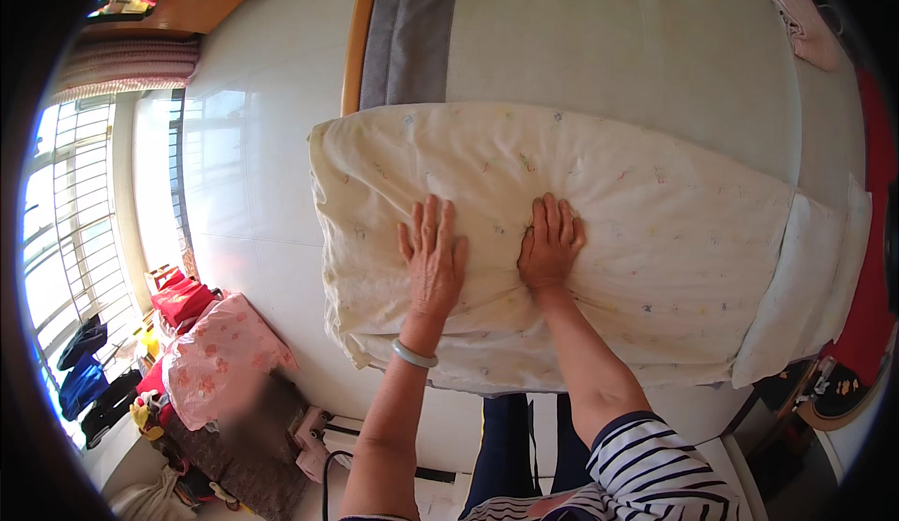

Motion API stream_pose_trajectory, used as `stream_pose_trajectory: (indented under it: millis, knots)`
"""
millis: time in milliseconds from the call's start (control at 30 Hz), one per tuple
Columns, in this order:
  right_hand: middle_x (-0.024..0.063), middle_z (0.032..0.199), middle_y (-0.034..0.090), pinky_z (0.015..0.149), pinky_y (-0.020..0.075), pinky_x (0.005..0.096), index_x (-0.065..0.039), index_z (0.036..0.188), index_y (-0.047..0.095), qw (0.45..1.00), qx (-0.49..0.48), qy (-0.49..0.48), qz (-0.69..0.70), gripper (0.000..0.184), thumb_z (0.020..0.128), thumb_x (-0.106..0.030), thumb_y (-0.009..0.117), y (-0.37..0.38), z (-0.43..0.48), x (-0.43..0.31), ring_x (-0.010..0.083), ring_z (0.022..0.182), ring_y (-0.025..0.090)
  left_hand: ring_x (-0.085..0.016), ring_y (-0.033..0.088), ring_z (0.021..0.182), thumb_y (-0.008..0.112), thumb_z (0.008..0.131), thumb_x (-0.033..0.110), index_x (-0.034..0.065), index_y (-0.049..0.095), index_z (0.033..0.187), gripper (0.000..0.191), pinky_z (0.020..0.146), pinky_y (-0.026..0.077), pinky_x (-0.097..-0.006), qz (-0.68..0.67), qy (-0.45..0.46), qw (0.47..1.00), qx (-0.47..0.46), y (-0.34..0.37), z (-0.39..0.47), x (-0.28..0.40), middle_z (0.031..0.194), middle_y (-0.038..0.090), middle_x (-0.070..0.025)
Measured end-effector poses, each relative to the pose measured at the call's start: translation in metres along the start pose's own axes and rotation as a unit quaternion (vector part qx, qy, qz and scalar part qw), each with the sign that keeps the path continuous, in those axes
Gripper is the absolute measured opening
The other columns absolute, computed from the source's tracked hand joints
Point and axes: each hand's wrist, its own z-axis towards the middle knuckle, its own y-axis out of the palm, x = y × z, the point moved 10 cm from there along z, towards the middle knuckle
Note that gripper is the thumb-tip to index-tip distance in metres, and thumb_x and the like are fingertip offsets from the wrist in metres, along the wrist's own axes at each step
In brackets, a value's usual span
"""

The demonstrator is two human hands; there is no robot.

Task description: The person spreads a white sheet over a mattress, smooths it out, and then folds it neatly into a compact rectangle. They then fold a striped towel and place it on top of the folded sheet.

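Observation:
A cream quilt [484, 163] with small printed motifs lies folded across the near part of the bed, its surface creased. My left hand [433, 254] rests palm down on the quilt, left of its middle, fingers spread. A pale green bangle [414, 354] circles that wrist. Farther right, my right hand [551, 240] presses down on the same quilt, its fingers stretched forward and slightly parted. Creases run outward from under this palm. The palm sides of both hands are hidden, and no held object shows.
Beyond the quilt lies the pale bed mat [618, 43] with a grey border [414, 29] and wooden bed edge [357, 43]. Folded pink cloth [801, 19] sits at the far right. White fabric [783, 303] borders the quilt. Bundled things, including a pink flowered bag [211, 352], stand by the barred window [84, 191].

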Motion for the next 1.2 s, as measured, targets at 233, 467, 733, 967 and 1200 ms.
stream_pose_trajectory:
  millis: [233, 467, 733, 967, 1200]
  knots:
    - [0.0081, 0.144, 0.045, 0.108, 0.0240, 0.0496, -0.009, 0.138, 0.045, 0.998, -0.030, -0.024, 0.051, 0.050, 0.090, -0.017, 0.051, -0.021, 0.017, -0.004, 0.0283, 0.133, 0.040, -0.031, 0.027, 0.143, 0.050, 0.089, 0.020, 0.0128, 0.042, 0.145, 0.057, 0.116, 0.012, -0.0520, 0.040, -0.037, 0.998, 0.044, 0.048, -0.016, -0.014, 0.154, 0.034, -0.0080]
    - [0.0059, 0.149, 0.038, 0.111, 0.0233, 0.0511, -0.010, 0.142, 0.042, 0.996, -0.039, -0.052, -0.059, 0.051, 0.093, -0.024, 0.050, -0.025, 0.089, 0.070, 0.0250, 0.139, 0.032, -0.031, 0.025, 0.144, 0.050, 0.088, 0.019, 0.0126, 0.041, 0.146, 0.059, 0.116, 0.013, -0.0514, 0.028, -0.029, 0.997, 0.062, 0.046, -0.012, -0.010, 0.154, 0.035, -0.0068]
    - [0.0057, 0.148, 0.040, 0.111, 0.0227, 0.0501, -0.010, 0.141, 0.043, 0.999, -0.022, -0.033, -0.025, 0.052, 0.090, -0.016, 0.049, -0.011, 0.090, 0.077, 0.0267, 0.137, 0.035, -0.030, 0.042, 0.133, 0.054, 0.090, 0.010, 0.0088, 0.053, 0.133, 0.043, 0.112, 0.020, -0.0506, -0.100, -0.031, 0.982, 0.159, 0.002, 0.015, 0.012, 0.138, 0.051, -0.0120]
    - [0.0061, 0.147, 0.042, 0.110, 0.0242, 0.0513, -0.009, 0.139, 0.046, 0.999, -0.034, -0.028, 0.000, 0.052, 0.087, -0.013, 0.052, -0.004, 0.090, 0.079, 0.0289, 0.135, 0.037, -0.030, 0.059, 0.102, 0.065, 0.084, 0.001, 0.0022, 0.063, 0.113, 0.028, 0.080, 0.050, -0.0351, -0.352, 0.069, 0.921, 0.152, 0.026, 0.204, 0.117, 0.112, 0.061, -0.0138]
    - [0.0067, 0.145, 0.044, 0.109, 0.0244, 0.0512, -0.010, 0.138, 0.047, 0.999, -0.038, -0.021, -0.001, 0.053, 0.085, -0.013, 0.054, -0.004, 0.091, 0.084, 0.0291, 0.134, 0.039, -0.030, 0.058, 0.093, 0.070, 0.080, 0.007, 0.0012, 0.068, 0.103, 0.024, 0.077, 0.050, -0.0367, -0.313, 0.022, 0.946, 0.088, 0.082, 0.249, 0.125, 0.104, 0.059, -0.0115]
